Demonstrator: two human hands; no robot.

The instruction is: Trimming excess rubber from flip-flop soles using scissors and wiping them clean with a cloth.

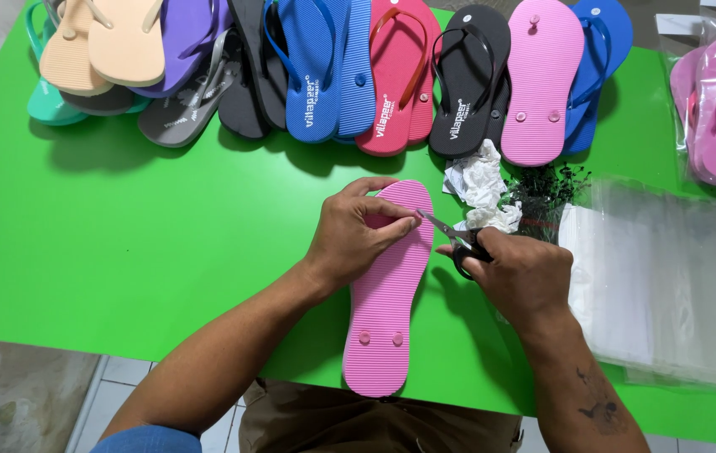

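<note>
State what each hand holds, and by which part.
Right hand holds scissors by the handle loops. Left hand presses the pink flip-flop sole near its toe end.

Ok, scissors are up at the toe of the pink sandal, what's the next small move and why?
Probably close the small black-handled scissors on whatever the left hand pinches at the toe end of the upside-down pink foam flip-flop sole. The open blade tips point right at those fingertips, and the right hand already has its grip on the handles. What is pinched is too small to tell.
</note>
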